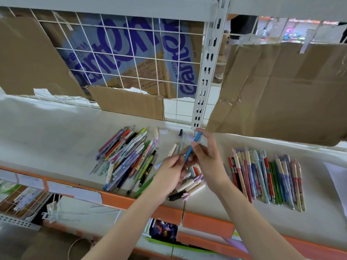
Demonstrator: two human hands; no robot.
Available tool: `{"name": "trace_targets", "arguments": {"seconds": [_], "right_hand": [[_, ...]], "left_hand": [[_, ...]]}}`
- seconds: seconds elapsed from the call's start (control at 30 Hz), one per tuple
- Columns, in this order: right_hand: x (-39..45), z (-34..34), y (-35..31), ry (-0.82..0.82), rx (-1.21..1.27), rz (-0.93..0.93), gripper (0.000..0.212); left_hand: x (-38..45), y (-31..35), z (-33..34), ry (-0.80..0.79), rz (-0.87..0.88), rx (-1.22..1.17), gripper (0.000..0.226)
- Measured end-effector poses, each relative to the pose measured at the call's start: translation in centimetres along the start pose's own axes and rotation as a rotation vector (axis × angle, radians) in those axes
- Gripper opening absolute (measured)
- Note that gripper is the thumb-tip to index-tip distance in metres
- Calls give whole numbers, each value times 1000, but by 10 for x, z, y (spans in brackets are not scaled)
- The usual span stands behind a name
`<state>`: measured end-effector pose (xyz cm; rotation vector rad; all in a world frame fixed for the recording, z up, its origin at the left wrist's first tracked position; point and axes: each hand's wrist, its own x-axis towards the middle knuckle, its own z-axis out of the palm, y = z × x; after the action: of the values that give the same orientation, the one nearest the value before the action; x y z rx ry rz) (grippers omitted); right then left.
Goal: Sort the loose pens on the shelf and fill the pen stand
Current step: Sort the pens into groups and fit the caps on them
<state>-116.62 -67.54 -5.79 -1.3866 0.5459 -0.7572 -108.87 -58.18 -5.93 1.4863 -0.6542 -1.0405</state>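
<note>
A blue pen [191, 148] is held up over the white shelf [56, 139]. My left hand [171, 171] pinches its lower end and my right hand [207, 156] pinches it higher up. A jumbled heap of loose pens [127, 158] lies left of my hands. A tidy row of pens [266, 177] lies side by side to the right. A few pale pens and a black one [187, 188] lie under my hands near the front edge. I see no pen stand.
Loose pens and a dark cap [180, 132] lie near the white upright post [204, 76]. Cardboard sheets [281, 91] hang behind the wire grid at the back. The shelf has an orange front rail [120, 199]. A sheet of paper [338, 177] lies at far right.
</note>
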Motion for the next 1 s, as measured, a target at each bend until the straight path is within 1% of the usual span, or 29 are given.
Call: {"name": "trace_targets", "arguments": {"seconds": [0.03,0.07,0.17,0.23,0.3,0.37,0.47,0.6,0.7,0.8,0.9,1.0], "right_hand": [[2,-3,-2,-2,-34,-13,27],[4,-7,-5,9,-98,-26,27],[15,-37,-8,122,-442,-34,25],[19,-62,-6,166,-698,13,30],[18,-83,0,154,-883,73,30],[15,-94,9,109,-1028,117,31],[9,-97,17,-8,-1155,195,31],[8,-91,19,-115,-1235,207,29],[5,-86,19,-138,-1279,180,34],[2,-85,16,-146,-1211,123,38],[1,-83,16,-212,-1166,89,35],[2,-82,23,-255,-1243,89,30]], "left_hand": [[2,2,0,12,41,115,29],[4,2,-4,31,91,277,29],[9,-6,-27,124,234,775,18],[10,-13,-49,257,265,951,10],[11,-22,-71,377,272,1086,6],[13,-29,-85,419,254,1198,6],[14,-32,-92,418,207,1264,13],[16,-31,-92,410,175,1285,18],[16,-31,-92,399,171,1274,20],[16,-31,-92,392,161,1259,19],[16,-32,-88,387,217,1186,14],[16,-33,-81,354,274,1088,8]]}}
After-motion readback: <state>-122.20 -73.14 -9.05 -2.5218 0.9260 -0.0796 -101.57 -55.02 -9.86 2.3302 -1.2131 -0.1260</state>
